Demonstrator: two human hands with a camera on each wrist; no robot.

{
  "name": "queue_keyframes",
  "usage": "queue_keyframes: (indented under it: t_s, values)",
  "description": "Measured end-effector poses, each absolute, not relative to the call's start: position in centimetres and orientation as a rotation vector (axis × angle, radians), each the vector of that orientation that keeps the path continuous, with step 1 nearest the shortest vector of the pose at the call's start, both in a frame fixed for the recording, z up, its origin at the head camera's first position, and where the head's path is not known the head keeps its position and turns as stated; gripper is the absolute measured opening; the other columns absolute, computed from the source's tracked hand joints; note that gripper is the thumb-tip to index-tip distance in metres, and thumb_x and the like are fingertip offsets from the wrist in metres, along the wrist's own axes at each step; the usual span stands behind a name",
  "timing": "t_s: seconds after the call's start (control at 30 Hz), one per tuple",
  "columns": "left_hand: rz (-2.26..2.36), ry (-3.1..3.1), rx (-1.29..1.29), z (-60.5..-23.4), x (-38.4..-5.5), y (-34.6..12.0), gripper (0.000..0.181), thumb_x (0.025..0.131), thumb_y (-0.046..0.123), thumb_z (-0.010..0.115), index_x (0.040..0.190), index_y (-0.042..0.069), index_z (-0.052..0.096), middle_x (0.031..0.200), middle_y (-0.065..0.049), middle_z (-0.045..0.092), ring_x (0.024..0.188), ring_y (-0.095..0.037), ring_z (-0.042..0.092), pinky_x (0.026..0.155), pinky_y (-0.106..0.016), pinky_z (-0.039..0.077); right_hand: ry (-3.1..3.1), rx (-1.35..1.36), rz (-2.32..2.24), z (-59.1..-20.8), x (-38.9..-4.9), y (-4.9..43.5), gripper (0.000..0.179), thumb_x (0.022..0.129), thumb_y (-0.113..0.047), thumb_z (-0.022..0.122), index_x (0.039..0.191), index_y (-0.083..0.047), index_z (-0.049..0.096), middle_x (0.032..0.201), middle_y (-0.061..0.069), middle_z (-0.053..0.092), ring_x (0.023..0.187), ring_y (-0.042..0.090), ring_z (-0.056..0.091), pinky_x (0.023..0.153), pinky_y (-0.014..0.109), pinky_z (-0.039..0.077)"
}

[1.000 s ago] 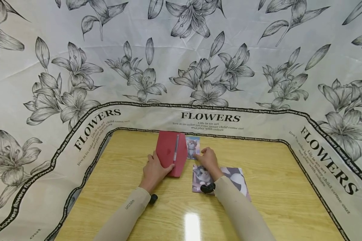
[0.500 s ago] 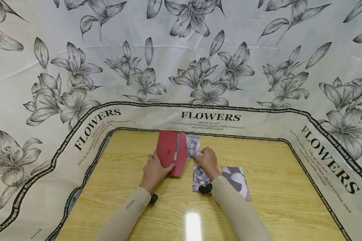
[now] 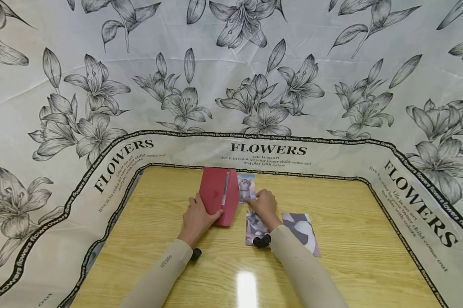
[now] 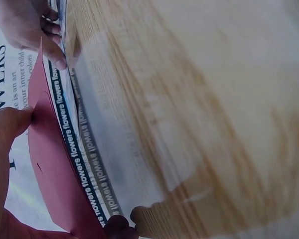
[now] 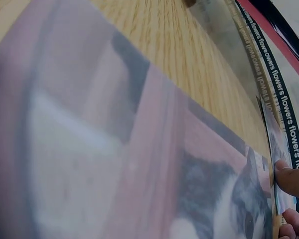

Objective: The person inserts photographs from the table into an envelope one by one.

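Observation:
With its thumb lying over the near part and its fingers along the left edge, my left hand (image 3: 200, 217) grips a red envelope (image 3: 213, 188). A pale slit runs along the envelope, beside its right-hand flap. In the left wrist view the envelope (image 4: 57, 159) stands tilted up off the table. My right hand (image 3: 266, 206) pinches the lower edge of a small kitten picture card (image 3: 245, 186), just right of the envelope; the card's left edge meets the envelope's edge. In the right wrist view the thumb (image 5: 291, 180) presses the face of this card (image 5: 275, 134).
A larger cat picture (image 3: 300, 231) lies on the wooden table (image 3: 347, 222), partly covered by my right wrist and sleeve. Behind the table's far edge hangs a flower-printed cloth (image 3: 185, 147), which also surrounds the sides. Bright light reflects off the near tabletop.
My right hand and forearm have shifted slightly left, uncovering a little more of the larger cat picture. The left hand and the red envelope stay in place.

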State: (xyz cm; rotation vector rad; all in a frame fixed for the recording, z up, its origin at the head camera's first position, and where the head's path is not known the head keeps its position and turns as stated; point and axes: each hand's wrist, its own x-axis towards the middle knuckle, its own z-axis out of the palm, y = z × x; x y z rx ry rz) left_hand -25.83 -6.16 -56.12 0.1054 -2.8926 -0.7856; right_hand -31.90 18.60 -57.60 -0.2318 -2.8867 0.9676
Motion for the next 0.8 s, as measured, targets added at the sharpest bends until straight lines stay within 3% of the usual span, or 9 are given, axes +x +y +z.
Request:
queue_keyframes:
  t_s: [0.17,0.47,0.67,0.8]
  values:
    - [-0.770,-2.891,0.098,-56.1,-25.8,-6.2,0.119,0.082,0.070,0.082,0.161,-0.006,0.036,0.126,-0.027,0.052,0.080,-0.033,0.067,0.072,-0.052,0.060,-2.878,-0.279,0.973,-57.4,-31.7,18.3,0.050,0.091,-0.039,0.087,0.113,0.000,0.064,0.109,0.018,0.065,0.101,0.039,0.062,0.093,0.053,0.048]
    - [-0.761,-2.894,0.097,-56.1,-25.7,-6.1,0.118,0.083,0.070,0.081,0.161,-0.006,0.036,0.127,-0.028,0.052,0.081,-0.034,0.066,0.071,-0.051,0.061,-2.850,-0.284,1.050,-57.3,-31.7,18.0,0.046,0.093,-0.032,0.086,0.116,-0.005,0.056,0.092,0.010,0.067,0.083,0.031,0.061,0.094,0.053,0.042]
    - [-0.770,-2.893,0.095,-56.0,-25.7,-6.2,0.117,0.084,0.070,0.081,0.160,-0.007,0.036,0.124,-0.026,0.052,0.078,-0.032,0.065,0.070,-0.050,0.061,-2.824,-0.280,1.173,-56.8,-31.8,18.6,0.066,0.094,-0.028,0.085,0.146,-0.002,0.054,0.098,0.011,0.072,0.076,0.025,0.066,0.074,0.045,0.052]
    - [-0.774,-2.892,0.096,-56.1,-25.8,-6.3,0.117,0.084,0.070,0.081,0.161,-0.006,0.036,0.123,-0.026,0.052,0.079,-0.030,0.064,0.069,-0.049,0.060,-2.821,-0.279,1.301,-56.2,-31.7,19.2,0.040,0.101,-0.023,0.075,0.133,-0.001,0.066,0.099,0.012,0.079,0.074,0.021,0.071,0.061,0.036,0.049]
